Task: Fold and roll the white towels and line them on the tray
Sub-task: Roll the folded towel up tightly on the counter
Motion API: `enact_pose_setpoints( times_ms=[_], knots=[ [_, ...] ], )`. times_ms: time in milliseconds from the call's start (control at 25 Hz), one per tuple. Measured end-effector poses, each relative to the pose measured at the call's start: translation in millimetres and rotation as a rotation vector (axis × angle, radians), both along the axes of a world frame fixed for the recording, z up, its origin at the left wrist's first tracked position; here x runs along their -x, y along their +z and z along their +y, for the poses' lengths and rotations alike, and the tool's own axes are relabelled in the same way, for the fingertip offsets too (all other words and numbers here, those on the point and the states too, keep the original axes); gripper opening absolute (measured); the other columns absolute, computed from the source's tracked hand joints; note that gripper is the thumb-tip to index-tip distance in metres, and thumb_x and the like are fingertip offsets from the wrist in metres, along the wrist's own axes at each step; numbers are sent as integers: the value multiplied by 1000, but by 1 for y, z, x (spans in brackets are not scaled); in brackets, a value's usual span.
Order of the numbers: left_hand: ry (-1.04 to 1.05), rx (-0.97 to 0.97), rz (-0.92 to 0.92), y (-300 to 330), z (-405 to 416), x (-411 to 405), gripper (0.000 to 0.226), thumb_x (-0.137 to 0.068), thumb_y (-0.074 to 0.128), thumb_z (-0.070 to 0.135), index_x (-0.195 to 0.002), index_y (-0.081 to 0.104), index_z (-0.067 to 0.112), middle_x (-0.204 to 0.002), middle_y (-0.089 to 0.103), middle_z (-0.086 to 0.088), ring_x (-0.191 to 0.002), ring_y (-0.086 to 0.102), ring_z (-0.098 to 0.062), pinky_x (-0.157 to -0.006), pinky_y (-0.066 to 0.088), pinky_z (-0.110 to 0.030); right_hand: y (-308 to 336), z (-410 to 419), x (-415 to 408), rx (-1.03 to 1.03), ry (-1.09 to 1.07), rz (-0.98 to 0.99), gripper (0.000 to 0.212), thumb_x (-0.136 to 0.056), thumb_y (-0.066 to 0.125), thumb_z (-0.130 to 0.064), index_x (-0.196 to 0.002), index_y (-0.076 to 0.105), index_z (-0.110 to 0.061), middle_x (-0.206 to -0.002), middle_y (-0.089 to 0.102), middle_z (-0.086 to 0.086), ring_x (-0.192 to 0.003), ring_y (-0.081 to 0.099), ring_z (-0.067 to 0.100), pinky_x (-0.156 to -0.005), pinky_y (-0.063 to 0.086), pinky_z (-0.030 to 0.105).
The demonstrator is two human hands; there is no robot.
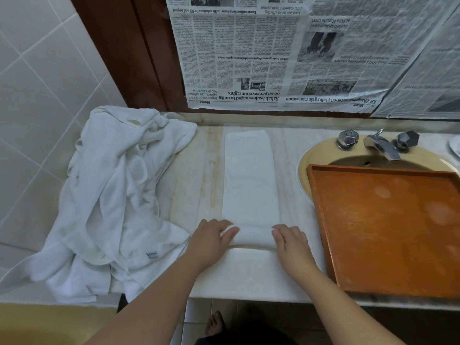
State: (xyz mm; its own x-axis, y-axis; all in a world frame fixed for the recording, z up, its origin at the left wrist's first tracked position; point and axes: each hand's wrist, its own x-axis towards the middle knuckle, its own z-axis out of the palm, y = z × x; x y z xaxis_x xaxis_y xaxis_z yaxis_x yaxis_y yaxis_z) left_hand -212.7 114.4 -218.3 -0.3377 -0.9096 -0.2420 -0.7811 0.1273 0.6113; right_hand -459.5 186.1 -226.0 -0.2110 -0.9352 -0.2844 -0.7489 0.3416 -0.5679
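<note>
A white towel [250,175], folded into a long narrow strip, lies on the marble counter and runs away from me. Its near end is rolled into a short tight roll [252,236]. My left hand [211,241] grips the roll's left end, fingers curled over it. My right hand [291,245] holds the right end the same way. To the right an orange-brown wooden tray [388,230] rests partly over the sink, with no towels in it. A crumpled heap of white towels [117,200] fills the counter's left side.
A beige sink [321,155] with a chrome tap [383,145] and two knobs sits behind the tray. Newspaper [286,53] covers the wall behind the counter. White tiles line the left wall. A bare foot [215,322] shows on the floor below the counter edge.
</note>
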Motion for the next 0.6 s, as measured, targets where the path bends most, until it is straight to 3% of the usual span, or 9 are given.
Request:
enact_pose_setpoints(
  times_ms=[80,160,280,360,480,600],
  knots=[
    [120,-53,108,0,-4,0,28,-94,58,65,-115,57,46,-94,59,12,-103,46,-13,-83,42,-34,2,-5,-1,-4,-64,-96,14,-108,37,-47,-113,50,-45,-111,51,-8,-111,44,14,-92,41,34],
    [149,35,103,-1,-9,2,24,-91,67,60,-108,64,44,-99,56,10,-104,43,-14,-85,40,-31,2,-6,-4,70,-130,-156,5,-106,49,-41,-106,54,-43,-106,49,-9,-106,43,13,-91,44,35],
    [2,421,25,-10,-3,9,20,-97,67,41,-94,78,23,-99,60,5,-94,49,-22,-80,52,-37,-5,5,-8,371,-36,142,7,-100,65,-21,-100,71,-26,-106,56,-8,-97,52,18,-81,49,37],
    [-117,630,-14,-25,11,6,26,-100,62,35,-99,77,14,-101,67,0,-90,55,-26,-72,55,-43,-14,17,-10,446,61,307,15,-101,60,-26,-108,73,-23,-115,65,-8,-97,57,21,-78,50,40],
    [-202,628,-57,-40,27,-8,42,-97,68,45,-126,68,14,-123,66,-3,-102,59,-26,-80,55,-41,-20,33,-8,372,80,299,35,-102,59,-43,-132,66,-25,-137,61,-10,-109,57,18,-87,51,41],
    [-198,526,-63,-34,21,-15,44,-101,57,52,-129,68,20,-126,65,2,-100,59,-23,-83,54,-38,-18,35,-6,257,55,205,41,-102,51,-48,-138,58,-30,-144,55,-12,-115,54,16,-98,49,40]
  ],
)
